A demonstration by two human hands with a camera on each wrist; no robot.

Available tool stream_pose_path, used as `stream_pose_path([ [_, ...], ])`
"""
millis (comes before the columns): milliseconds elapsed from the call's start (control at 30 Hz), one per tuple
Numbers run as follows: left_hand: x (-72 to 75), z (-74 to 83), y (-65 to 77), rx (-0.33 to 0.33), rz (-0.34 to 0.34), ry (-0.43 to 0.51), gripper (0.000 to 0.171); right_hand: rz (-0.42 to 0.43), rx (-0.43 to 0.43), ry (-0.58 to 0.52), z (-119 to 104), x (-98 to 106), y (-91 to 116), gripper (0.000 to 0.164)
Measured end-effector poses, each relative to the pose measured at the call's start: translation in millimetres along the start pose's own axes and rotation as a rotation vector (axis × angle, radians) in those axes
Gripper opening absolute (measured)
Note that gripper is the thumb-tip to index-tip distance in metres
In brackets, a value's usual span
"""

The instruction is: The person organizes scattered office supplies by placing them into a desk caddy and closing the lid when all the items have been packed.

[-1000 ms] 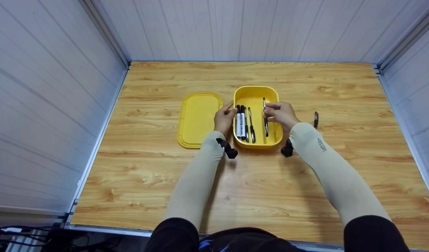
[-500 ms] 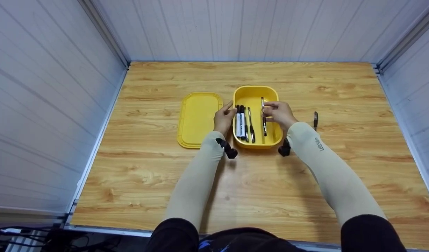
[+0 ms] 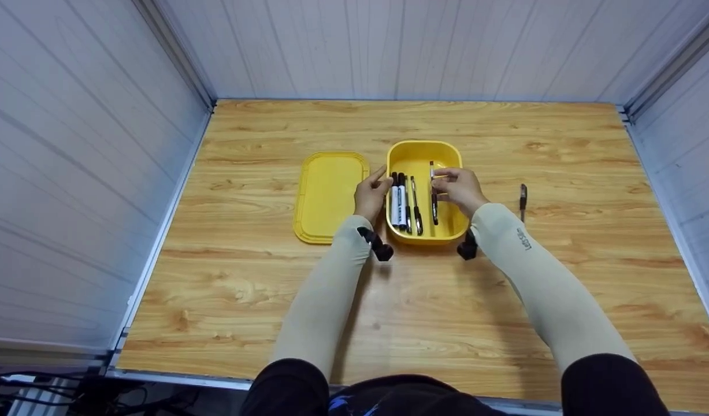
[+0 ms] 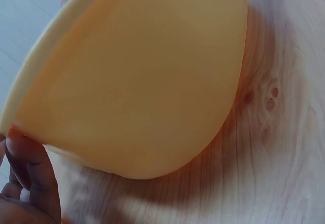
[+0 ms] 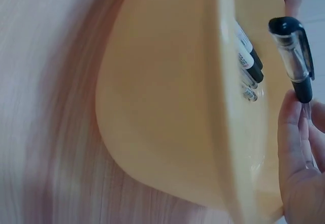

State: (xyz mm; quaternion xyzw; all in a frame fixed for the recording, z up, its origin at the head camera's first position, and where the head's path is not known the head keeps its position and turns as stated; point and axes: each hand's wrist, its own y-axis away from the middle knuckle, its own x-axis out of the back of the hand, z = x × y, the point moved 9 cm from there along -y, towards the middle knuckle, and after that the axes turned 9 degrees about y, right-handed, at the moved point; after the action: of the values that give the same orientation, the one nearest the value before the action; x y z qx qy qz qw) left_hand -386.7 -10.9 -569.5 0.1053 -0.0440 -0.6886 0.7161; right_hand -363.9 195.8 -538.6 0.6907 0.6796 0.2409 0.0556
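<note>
A yellow plastic box sits on the wooden table. My left hand grips its left rim, thumb on one side and fingers on the other, as the left wrist view shows at the box wall. Between thumb and fingertips, my right hand pinches a gel pen, held lengthwise over the box's right half. The right wrist view shows the pen's black-ended clear cap above the rim. Inside, along the left wall, lie two white markers with black caps and two slim pens, side by side.
The yellow lid lies flat to the left of the box. Another black-capped pen lies on the table to the right, partly hidden by my right sleeve. Pale panel walls enclose the table's back and sides.
My right hand has shifted slightly left over the box, carrying the gel pen towards the other pens. My left hand stays on the rim.
</note>
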Motion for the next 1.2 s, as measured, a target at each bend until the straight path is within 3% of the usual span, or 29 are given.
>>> stream_pose_path([
  [133,1.0,0.2,-0.5,-0.001,0.009,-0.006,0.042,-0.008,0.022,0.035,-1.7,-2.2,-0.9,0.041],
  [533,2.3,-0.5,-1.8,-0.011,0.015,-0.041,0.041,0.073,0.123,0.21,-3.5,-6.2,-4.1,0.035],
  [1200,0.6,-1.1,-0.7,0.006,-0.007,0.01,0.043,0.11,0.179,0.298,1.3,-13.0,-8.0,0.033],
])
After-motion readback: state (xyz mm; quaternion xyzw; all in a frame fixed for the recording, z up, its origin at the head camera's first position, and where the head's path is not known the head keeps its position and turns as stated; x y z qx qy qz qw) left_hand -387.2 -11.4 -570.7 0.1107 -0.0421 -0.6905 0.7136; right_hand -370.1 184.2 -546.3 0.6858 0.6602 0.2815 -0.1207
